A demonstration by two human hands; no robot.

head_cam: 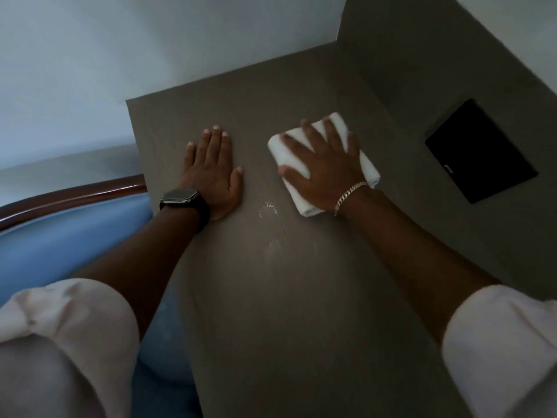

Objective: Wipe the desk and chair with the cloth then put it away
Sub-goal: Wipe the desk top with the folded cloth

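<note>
A folded white cloth (366,159) lies on the grey-brown desk (271,297), towards its far right. My right hand (324,170) presses flat on top of the cloth with fingers spread, a gold bracelet at the wrist. My left hand (212,173) rests palm down on the bare desk to the left of the cloth, fingers apart, holding nothing; a black watch is on that wrist. A small whitish smear (267,208) marks the desk between the two wrists. The chair (66,230), blue with a dark wooden rim, is at the left beside the desk.
A black rectangular panel (479,152) is set in the grey side wall to the right of the desk. A pale wall runs behind the desk's far edge. My white rolled-up sleeves fill the lower corners.
</note>
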